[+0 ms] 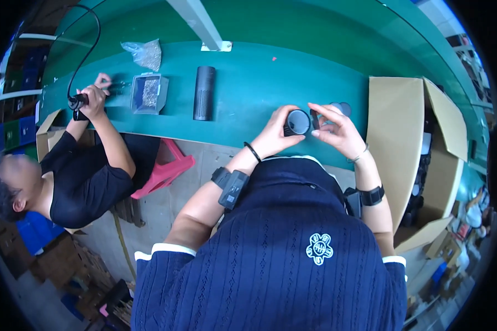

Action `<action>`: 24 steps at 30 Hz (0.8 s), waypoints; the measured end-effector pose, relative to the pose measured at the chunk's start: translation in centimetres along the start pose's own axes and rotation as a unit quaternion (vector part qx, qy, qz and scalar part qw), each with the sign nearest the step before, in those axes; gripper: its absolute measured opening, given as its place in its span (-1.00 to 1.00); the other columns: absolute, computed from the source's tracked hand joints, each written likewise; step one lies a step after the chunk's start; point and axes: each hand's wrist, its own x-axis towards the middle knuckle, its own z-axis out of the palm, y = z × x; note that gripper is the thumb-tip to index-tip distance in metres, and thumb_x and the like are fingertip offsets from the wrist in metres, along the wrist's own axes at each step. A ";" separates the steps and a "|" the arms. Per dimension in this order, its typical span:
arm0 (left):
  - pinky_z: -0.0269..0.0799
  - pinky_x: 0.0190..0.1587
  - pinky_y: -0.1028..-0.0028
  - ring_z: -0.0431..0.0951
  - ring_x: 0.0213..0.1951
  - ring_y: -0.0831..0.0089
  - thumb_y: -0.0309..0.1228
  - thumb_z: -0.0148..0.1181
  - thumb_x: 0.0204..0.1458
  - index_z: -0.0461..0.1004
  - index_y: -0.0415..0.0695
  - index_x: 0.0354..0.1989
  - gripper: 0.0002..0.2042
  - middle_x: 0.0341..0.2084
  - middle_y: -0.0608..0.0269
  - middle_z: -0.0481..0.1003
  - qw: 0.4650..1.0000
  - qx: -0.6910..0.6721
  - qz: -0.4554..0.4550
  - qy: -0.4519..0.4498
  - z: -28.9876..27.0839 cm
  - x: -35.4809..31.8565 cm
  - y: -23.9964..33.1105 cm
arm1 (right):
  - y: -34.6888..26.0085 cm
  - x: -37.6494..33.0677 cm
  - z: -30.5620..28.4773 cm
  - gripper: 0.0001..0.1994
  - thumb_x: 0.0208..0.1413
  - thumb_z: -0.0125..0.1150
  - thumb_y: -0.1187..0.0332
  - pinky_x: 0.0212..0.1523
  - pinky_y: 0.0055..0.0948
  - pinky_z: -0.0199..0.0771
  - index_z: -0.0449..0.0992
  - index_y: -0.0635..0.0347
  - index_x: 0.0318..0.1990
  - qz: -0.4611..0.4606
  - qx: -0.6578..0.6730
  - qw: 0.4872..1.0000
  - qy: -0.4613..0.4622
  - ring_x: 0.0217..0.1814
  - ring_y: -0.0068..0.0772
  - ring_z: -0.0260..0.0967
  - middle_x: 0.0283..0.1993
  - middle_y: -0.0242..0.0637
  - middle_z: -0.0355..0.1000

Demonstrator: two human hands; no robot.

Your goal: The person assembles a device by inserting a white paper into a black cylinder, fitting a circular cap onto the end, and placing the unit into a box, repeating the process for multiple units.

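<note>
My left hand (273, 132) is wrapped round a black cylinder (298, 122), whose round end faces up. Close to its right side, my right hand (341, 133) pinches a thin dark disc (315, 119) seen edge-on. A narrow gap appears between the disc and the cylinder. Just beyond my right fingers, a few dark round discs (344, 108) lie on the green table (243, 83). Farther left, another black cylinder (204, 94) with a perforated lower part lies on the table.
A clear bin (164, 94) and a plastic bag (149, 55) hold small metal pieces. To the left, a co-worker (88, 182) grips a corded black tool (78, 101). An open cardboard box (395, 132) with dark parts stands at right. A metal post (200, 25) rises from the table.
</note>
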 end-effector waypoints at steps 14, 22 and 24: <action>0.12 0.12 0.13 0.28 0.08 0.03 0.00 0.16 0.02 0.24 -0.12 0.12 -0.42 -0.01 -0.01 0.31 0.999 0.012 0.008 0.041 0.8 -0.2 0.3 | -0.5 1.4 2.9 -0.46 -0.28 0.44 0.49 0.03 -0.31 0.41 0.50 0.22 0.00 -0.128 -0.277 0.947 0.100 0.01 -0.12 0.39 -0.03 -0.15 0.43; 0.15 0.14 0.15 0.28 0.09 0.02 -0.08 0.06 0.14 0.21 -0.20 0.13 -0.48 0.01 -0.01 0.30 0.998 0.054 0.018 0.029 1.1 -0.2 0.2 | -0.3 1.3 3.3 -0.47 -0.31 0.47 0.41 -0.02 -0.30 0.42 0.53 0.25 -0.04 -0.121 -0.309 0.936 0.114 -0.01 -0.10 0.39 -0.04 -0.14 0.43; 0.14 0.15 0.15 0.28 0.09 0.02 -0.08 0.04 0.15 0.21 -0.20 0.13 -0.49 0.01 -0.01 0.30 0.998 0.057 0.017 0.029 1.1 -0.2 0.2 | -0.4 1.3 3.5 -0.47 -0.31 0.47 0.40 -0.02 -0.29 0.42 0.53 0.26 -0.05 -0.119 -0.318 0.933 0.117 -0.02 -0.10 0.39 -0.05 -0.13 0.43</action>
